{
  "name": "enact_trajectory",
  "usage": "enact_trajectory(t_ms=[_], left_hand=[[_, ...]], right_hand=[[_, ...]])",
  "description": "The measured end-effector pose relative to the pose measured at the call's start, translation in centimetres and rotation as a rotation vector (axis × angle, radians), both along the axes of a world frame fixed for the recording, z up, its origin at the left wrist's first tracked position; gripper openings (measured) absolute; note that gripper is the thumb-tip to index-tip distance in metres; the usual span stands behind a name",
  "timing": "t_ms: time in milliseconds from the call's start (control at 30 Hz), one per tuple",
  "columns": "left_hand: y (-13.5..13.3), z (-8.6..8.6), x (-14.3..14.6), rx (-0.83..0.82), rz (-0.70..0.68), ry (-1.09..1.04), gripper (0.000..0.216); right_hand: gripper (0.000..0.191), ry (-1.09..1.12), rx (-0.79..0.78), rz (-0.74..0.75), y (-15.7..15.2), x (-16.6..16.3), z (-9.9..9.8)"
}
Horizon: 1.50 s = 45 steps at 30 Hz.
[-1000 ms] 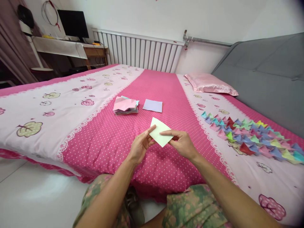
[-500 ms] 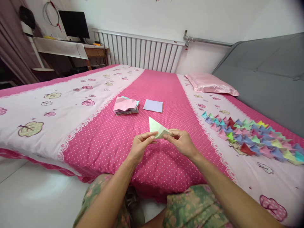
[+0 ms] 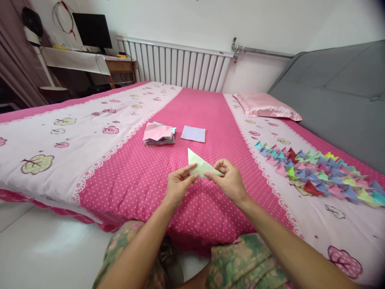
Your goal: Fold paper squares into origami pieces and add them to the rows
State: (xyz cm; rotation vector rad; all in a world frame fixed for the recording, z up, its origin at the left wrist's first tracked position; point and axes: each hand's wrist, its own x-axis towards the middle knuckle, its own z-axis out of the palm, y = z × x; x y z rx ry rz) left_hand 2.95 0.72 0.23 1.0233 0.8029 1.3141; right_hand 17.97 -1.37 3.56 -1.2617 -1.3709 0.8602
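Note:
A pale green paper, folded into a triangle, is held between both hands over the pink dotted middle of the bed. My left hand pinches its near left edge. My right hand pinches its right edge, fingers pressed along the fold. Further back lie a stack of coloured paper sheets with a pink one on top and a single lilac sheet.
Several folded paper shapes in many colours lie in rows on the right of the bed. A pink pillow lies by the grey headboard. A radiator and a desk with a monitor stand behind.
The flat green sheet was folded over into a triangle; both hands shifted their pinch along the fold and the paper dropped slightly toward the bed.

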Motion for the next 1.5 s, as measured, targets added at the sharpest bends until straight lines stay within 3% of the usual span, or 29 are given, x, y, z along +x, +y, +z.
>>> enact_trajectory(t_ms=[200,267,400,467,633,933,1067,1500], left_hand=[[0.0,0.6,-0.3,-0.011,0.002,-0.039,0.086],[0.2,0.4,-0.3,-0.06,0.032,-0.032,0.079],[0.8,-0.5,-0.3,-0.157,0.079,-0.073,0.032],[1.0,-0.7,-0.2,-0.168,0.098,-0.13,0.024],[1.2,-0.3,-0.2,-0.219,0.11,-0.362,0.025],[1.4,-0.4,-0.6,-0.271,-0.062,-0.605,0.003],[1.3,-0.5,-0.4,-0.279,-0.113,-0.583,0.006],[-0.1,-1.1,1.1,-0.239,-0.272,-0.311,0.023]], right_hand=[[0.039,0.044,-0.034,0.004,0.0,-0.1,0.1],[0.038,0.045,-0.032,0.001,-0.1,-0.2,0.2],[0.036,0.045,-0.01,0.017,-0.4,-0.4,0.5],[0.036,0.06,-0.003,0.05,-0.5,-0.6,0.6],[0.036,0.074,0.009,0.144,-0.9,-1.3,0.4],[0.04,-0.111,0.059,0.254,-1.8,-1.9,0.6],[0.049,-0.081,0.032,0.214,-1.7,-1.6,0.8],[0.03,0.184,0.014,0.132,-1.0,-1.1,0.8]])
